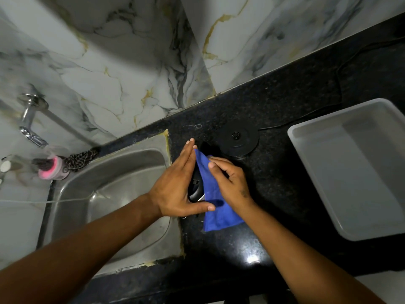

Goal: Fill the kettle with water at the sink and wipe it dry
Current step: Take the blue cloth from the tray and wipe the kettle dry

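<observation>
The kettle (195, 187) stands on the black counter just right of the sink (122, 189), almost wholly hidden by my hands and a cloth; only a dark, shiny sliver shows. My left hand (178, 185) lies flat against its left side, fingers straight, thumb along the near side. My right hand (230, 183) presses a blue cloth (213, 200) against the kettle's right side. The round black kettle base (237, 140) sits bare on the counter just behind.
A chrome tap (29, 126) juts from the marble wall at the far left, above a pink scrubber (52, 167) and a dark scouring pad (82, 160). A grey plastic tub (350, 167) stands at right. The base's cord (324, 110) runs along the counter.
</observation>
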Action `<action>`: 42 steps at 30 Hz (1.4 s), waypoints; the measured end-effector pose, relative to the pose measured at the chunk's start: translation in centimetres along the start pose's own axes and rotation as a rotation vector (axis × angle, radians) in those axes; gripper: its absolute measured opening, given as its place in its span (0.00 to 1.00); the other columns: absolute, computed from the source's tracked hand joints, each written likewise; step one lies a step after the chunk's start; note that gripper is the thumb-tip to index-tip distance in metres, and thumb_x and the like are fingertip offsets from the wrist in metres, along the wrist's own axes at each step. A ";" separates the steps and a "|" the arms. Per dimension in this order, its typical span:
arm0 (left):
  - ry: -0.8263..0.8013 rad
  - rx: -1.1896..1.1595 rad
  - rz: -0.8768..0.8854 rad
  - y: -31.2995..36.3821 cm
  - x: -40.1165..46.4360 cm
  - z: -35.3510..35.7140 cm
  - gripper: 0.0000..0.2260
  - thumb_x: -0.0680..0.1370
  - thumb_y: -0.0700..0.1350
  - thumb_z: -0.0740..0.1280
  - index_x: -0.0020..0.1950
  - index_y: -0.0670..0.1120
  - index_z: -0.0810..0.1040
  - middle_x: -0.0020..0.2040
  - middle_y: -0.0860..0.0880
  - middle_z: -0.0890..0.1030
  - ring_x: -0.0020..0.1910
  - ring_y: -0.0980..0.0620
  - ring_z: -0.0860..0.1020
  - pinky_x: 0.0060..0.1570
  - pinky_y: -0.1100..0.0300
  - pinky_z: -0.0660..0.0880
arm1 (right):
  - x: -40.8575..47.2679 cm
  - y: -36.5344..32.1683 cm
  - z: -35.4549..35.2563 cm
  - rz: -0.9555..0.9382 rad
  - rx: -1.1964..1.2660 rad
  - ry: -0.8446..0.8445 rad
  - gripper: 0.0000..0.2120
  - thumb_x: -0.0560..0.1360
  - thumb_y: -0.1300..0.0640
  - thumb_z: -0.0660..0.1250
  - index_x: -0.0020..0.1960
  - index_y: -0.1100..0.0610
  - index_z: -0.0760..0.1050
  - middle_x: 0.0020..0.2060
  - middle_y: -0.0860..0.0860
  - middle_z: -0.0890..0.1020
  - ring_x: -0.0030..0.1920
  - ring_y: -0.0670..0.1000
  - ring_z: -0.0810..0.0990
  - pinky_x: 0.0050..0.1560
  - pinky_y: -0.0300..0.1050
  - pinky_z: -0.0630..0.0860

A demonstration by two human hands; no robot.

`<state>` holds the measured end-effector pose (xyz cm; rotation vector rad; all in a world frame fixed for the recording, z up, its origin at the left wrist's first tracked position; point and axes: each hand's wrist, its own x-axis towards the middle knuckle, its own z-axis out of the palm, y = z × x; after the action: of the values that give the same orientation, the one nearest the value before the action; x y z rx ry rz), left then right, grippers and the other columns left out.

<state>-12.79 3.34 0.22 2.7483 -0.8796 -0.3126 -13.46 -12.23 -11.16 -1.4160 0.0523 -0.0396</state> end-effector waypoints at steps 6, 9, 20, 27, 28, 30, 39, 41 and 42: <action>-0.016 0.009 -0.003 0.2 0.0 -0.2 0.62 0.67 0.76 0.66 0.80 0.30 0.48 0.82 0.32 0.45 0.83 0.36 0.46 0.80 0.39 0.56 | 1.7 1.5 -1.9 0.183 0.007 0.008 0.10 0.81 0.62 0.65 0.53 0.66 0.83 0.47 0.53 0.84 0.49 0.46 0.79 0.58 0.53 0.78; -0.002 0.003 -0.004 0.0 -0.1 0.0 0.62 0.67 0.76 0.66 0.80 0.30 0.48 0.82 0.32 0.45 0.83 0.36 0.47 0.80 0.40 0.57 | 0.9 0.3 -0.8 0.036 -0.008 0.015 0.09 0.79 0.58 0.68 0.54 0.60 0.84 0.48 0.46 0.85 0.51 0.41 0.82 0.57 0.42 0.76; -0.003 0.028 -0.023 0.3 -0.1 0.0 0.61 0.69 0.76 0.64 0.81 0.31 0.47 0.83 0.33 0.45 0.83 0.37 0.46 0.80 0.40 0.56 | -3.2 3.6 -0.5 0.106 -0.083 0.179 0.23 0.82 0.47 0.54 0.70 0.58 0.75 0.68 0.51 0.78 0.69 0.50 0.75 0.73 0.57 0.69; 0.007 0.024 -0.018 0.1 -0.1 0.1 0.59 0.71 0.78 0.57 0.81 0.32 0.48 0.83 0.33 0.45 0.83 0.39 0.46 0.81 0.43 0.54 | -7.2 3.2 1.8 -0.122 -0.298 0.201 0.26 0.81 0.40 0.55 0.78 0.47 0.62 0.77 0.52 0.65 0.78 0.47 0.62 0.76 0.37 0.56; 0.004 0.027 -0.021 0.1 -0.1 0.2 0.59 0.71 0.79 0.57 0.81 0.32 0.47 0.83 0.33 0.45 0.84 0.39 0.46 0.81 0.43 0.54 | -7.5 3.8 1.4 -0.105 -0.313 0.201 0.26 0.82 0.43 0.56 0.78 0.49 0.62 0.77 0.52 0.65 0.78 0.49 0.62 0.76 0.36 0.56; -0.012 0.034 -0.023 0.2 -0.1 0.1 0.59 0.71 0.79 0.56 0.81 0.32 0.47 0.83 0.34 0.45 0.84 0.39 0.45 0.81 0.42 0.54 | -7.7 4.5 0.5 0.016 -0.275 0.249 0.24 0.83 0.52 0.57 0.77 0.56 0.64 0.76 0.55 0.67 0.76 0.54 0.66 0.74 0.37 0.58; 0.001 0.023 -0.023 0.5 -0.3 0.0 0.60 0.71 0.80 0.55 0.81 0.31 0.49 0.83 0.33 0.46 0.83 0.38 0.46 0.81 0.42 0.54 | -7.1 1.4 3.0 -0.069 -0.240 0.296 0.22 0.83 0.50 0.56 0.75 0.56 0.69 0.75 0.56 0.70 0.77 0.51 0.66 0.76 0.42 0.61; -0.007 0.041 -0.025 0.6 -0.3 0.0 0.60 0.70 0.80 0.54 0.81 0.32 0.48 0.83 0.33 0.46 0.83 0.38 0.46 0.81 0.42 0.54 | -7.2 2.7 1.5 0.083 -0.223 0.336 0.20 0.84 0.56 0.57 0.74 0.58 0.70 0.73 0.56 0.73 0.74 0.53 0.70 0.73 0.43 0.65; -0.009 0.047 -0.022 0.6 -0.3 0.0 0.60 0.70 0.80 0.54 0.81 0.32 0.48 0.83 0.33 0.46 0.83 0.38 0.46 0.81 0.41 0.54 | -7.3 3.3 0.8 0.130 -0.213 0.339 0.18 0.84 0.57 0.57 0.73 0.58 0.71 0.71 0.55 0.75 0.72 0.53 0.73 0.71 0.41 0.67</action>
<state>-13.31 3.05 0.37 2.8038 -0.8705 -0.3122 -20.67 -10.49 -14.20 -1.6030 0.4397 -0.1703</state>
